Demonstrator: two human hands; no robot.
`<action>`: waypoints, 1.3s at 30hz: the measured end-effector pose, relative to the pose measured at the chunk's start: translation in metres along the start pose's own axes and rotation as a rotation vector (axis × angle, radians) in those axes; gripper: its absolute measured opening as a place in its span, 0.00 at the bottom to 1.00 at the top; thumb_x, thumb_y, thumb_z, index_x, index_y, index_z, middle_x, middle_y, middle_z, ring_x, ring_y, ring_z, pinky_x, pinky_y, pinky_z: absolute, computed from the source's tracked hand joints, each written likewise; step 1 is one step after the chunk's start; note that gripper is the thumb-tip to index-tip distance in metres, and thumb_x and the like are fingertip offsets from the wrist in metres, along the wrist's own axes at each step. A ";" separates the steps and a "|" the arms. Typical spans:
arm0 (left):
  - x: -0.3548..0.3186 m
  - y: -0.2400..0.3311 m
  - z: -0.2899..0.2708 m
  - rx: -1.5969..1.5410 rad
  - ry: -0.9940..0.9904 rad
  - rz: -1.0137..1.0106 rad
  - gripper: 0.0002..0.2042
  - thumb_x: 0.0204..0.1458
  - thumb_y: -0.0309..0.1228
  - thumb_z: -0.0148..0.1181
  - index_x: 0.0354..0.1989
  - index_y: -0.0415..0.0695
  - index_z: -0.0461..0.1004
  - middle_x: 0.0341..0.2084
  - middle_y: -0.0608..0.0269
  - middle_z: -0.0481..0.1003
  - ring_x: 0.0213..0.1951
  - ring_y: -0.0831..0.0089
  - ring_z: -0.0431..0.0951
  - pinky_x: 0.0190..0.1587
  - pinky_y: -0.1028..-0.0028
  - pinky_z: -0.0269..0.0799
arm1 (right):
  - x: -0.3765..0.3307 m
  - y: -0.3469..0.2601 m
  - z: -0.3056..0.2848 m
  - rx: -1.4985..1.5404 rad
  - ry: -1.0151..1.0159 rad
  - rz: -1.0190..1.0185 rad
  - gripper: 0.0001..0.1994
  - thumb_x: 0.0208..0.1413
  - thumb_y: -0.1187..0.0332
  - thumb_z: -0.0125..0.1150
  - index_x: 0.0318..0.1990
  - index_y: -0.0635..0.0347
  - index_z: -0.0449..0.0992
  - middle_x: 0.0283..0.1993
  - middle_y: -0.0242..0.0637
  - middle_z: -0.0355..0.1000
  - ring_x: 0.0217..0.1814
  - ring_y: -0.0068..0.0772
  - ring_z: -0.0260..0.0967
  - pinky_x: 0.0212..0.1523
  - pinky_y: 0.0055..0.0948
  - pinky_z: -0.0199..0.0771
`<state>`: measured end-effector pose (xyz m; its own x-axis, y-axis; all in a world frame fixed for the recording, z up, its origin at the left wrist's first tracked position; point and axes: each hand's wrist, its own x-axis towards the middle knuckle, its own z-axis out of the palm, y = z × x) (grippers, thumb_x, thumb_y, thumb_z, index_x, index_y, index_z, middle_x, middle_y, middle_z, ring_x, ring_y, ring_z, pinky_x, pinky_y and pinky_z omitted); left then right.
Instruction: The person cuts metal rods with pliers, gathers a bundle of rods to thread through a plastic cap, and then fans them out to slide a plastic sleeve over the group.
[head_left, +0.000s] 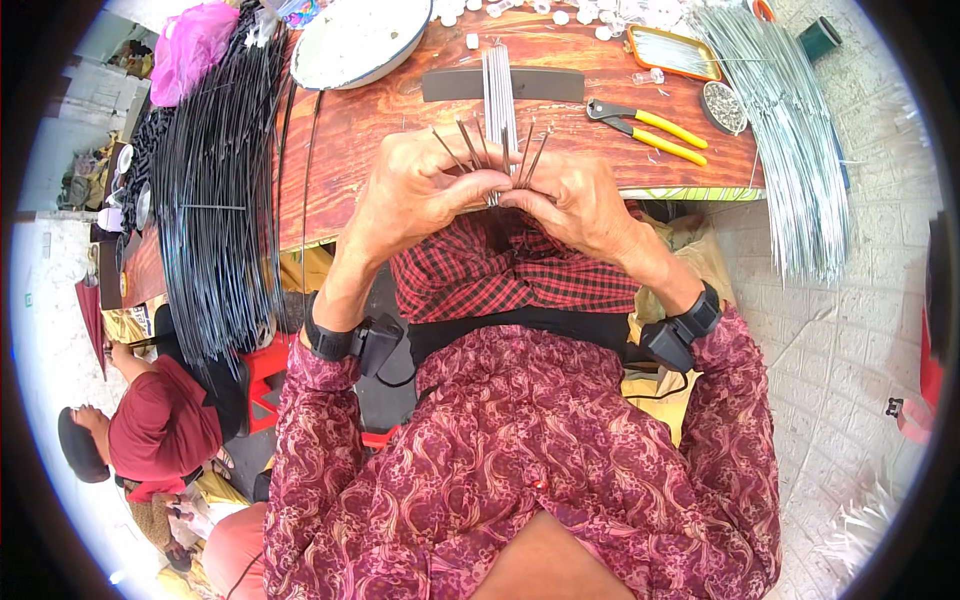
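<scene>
several dark rods (470, 143) jut from between the fingers (478, 186).

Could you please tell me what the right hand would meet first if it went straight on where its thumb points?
The right hand would probably meet the left hand first, around its thumb, though depth here is unclear.

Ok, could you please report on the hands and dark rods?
Left hand, right hand: holding dark rods. Silver rods across black bar. Yellow-handled pliers clear of hands.

Handheld rods (538, 156) are dark brown; pliers grips (670, 127) yellow; surface (350, 150) red-brown wood-grain; lap cloth (520, 282) red-black check; shirt (520, 420) maroon, pale swirls.
</scene>
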<state>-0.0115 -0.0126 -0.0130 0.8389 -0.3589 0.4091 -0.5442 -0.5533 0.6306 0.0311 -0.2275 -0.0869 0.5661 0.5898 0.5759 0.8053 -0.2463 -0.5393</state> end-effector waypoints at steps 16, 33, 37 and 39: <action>-0.001 -0.011 0.006 -0.073 0.066 0.020 0.08 0.50 0.29 0.72 0.38 0.42 0.85 0.28 0.61 0.81 0.27 0.73 0.82 0.30 0.76 0.79 | 0.001 -0.007 -0.002 0.009 -0.011 0.087 0.11 0.53 0.62 0.70 0.29 0.61 0.79 0.27 0.42 0.73 0.28 0.48 0.73 0.27 0.43 0.71; -0.001 -0.004 0.004 -0.061 0.074 -0.029 0.08 0.51 0.28 0.71 0.38 0.41 0.84 0.28 0.60 0.80 0.27 0.71 0.82 0.29 0.75 0.77 | 0.004 -0.008 -0.002 0.045 -0.038 0.087 0.10 0.53 0.65 0.69 0.30 0.62 0.79 0.29 0.43 0.73 0.31 0.48 0.74 0.30 0.43 0.72; 0.001 -0.005 0.001 -0.062 0.040 0.007 0.09 0.51 0.28 0.71 0.40 0.40 0.83 0.28 0.59 0.80 0.27 0.71 0.82 0.29 0.74 0.77 | 0.005 -0.009 -0.004 0.071 -0.060 0.106 0.09 0.53 0.65 0.68 0.31 0.62 0.79 0.30 0.44 0.73 0.32 0.49 0.74 0.30 0.43 0.72; 0.004 -0.001 -0.002 -0.124 -0.009 -0.014 0.10 0.51 0.28 0.71 0.41 0.40 0.82 0.29 0.58 0.81 0.28 0.71 0.82 0.30 0.74 0.77 | 0.005 -0.009 -0.005 0.071 -0.070 0.103 0.09 0.53 0.65 0.68 0.31 0.62 0.79 0.30 0.44 0.72 0.32 0.49 0.74 0.30 0.43 0.72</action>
<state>-0.0080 -0.0122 -0.0106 0.8461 -0.3586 0.3944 -0.5279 -0.4610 0.7133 0.0276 -0.2258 -0.0764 0.6297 0.6170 0.4720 0.7275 -0.2553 -0.6369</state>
